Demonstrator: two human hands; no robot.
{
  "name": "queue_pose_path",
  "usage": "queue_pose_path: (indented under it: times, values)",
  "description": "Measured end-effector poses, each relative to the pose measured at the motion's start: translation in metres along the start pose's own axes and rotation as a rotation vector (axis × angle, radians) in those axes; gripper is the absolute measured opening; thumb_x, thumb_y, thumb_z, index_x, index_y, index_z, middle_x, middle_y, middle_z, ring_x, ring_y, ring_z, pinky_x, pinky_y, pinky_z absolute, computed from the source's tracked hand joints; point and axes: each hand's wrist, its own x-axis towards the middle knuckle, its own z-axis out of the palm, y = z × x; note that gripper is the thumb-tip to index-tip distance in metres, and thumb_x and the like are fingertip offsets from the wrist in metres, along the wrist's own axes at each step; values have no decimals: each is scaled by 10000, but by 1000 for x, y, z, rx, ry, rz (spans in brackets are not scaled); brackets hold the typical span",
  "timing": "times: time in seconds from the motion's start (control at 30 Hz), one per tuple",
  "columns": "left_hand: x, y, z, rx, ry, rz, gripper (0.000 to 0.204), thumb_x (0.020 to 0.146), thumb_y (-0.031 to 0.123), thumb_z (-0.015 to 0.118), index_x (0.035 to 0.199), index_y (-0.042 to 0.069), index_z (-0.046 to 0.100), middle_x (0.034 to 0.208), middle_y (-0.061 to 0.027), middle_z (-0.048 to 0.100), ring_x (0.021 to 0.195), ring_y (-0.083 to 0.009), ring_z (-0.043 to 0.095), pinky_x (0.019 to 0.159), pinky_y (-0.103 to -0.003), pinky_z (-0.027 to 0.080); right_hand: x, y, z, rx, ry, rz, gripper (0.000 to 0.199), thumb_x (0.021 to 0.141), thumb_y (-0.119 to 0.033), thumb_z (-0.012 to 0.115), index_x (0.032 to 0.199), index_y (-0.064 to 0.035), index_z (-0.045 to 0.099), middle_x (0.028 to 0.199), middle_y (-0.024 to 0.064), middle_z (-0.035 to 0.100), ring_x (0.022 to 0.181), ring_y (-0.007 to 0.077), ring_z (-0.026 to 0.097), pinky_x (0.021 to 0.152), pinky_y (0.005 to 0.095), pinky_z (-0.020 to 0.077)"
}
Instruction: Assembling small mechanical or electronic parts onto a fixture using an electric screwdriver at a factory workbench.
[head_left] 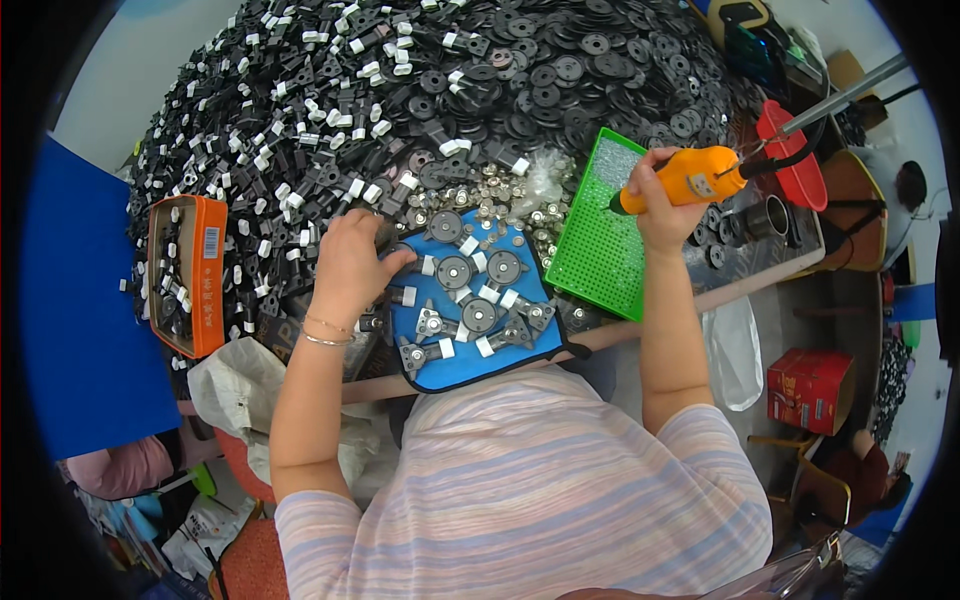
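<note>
My right hand [668, 208] grips an orange electric screwdriver [698, 176] above a green perforated tray [600, 262], the tool's dark tip pointing left. Small screws [616, 165] lie at the tray's far end. At the left edge of a blue mat [440, 372], my left hand [350, 262] is curled around a black plastic part with a white end [428, 265], partly hidden by the fingers and thumb. Several black assemblies with round discs and white ends [480, 316] rest on the mat. Small metal round pieces [495, 190] are heaped just beyond it.
A large pile of black parts with white ends [300, 130] covers the far left, black discs [570, 70] the far right. An orange box [210, 275] stands left. A red basin [795, 155], metal cup [768, 216] and metal bar [845, 95] are at right.
</note>
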Motion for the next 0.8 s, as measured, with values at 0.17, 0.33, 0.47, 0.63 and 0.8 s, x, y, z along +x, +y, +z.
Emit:
queue_pose_path:
  times: [0.17,0.33,0.47,0.63,0.8]
  values:
    - [8,-10,1,10,25,1,421,589,242,753,874,-30,604,892,-127,575,864,-294,527,758,-355,439,-1,4,2,13,0,7,236,726,69,567,925,-13,472,696,86,516,534,145,511,508,256,430]
    - [26,-15,7,63,106,34,301,617,200,722,829,16,612,826,-99,560,831,-287,520,713,-375,426,3,0,5,5,2,50,241,722,76,576,913,-15,462,694,82,514,532,141,507,512,250,427]
    - [51,-25,21,198,179,37,203,650,181,672,801,55,619,844,-62,555,870,-251,509,751,-380,383,5,-7,2,42,35,3,245,724,84,571,924,-14,469,733,86,520,545,140,507,524,249,426]
    - [88,-36,45,288,74,107,166,699,113,596,858,118,641,855,-36,571,881,-233,521,760,-382,391,-1,-24,-9,112,35,-18,258,745,83,531,964,-37,466,797,100,517,588,156,490,548,264,413]
    - [116,-21,69,343,-51,129,177,713,105,552,869,118,635,904,-51,567,923,-240,519,781,-391,389,-11,-31,-15,107,23,-22,254,743,83,530,967,-17,465,810,105,521,581,147,498,544,260,427]
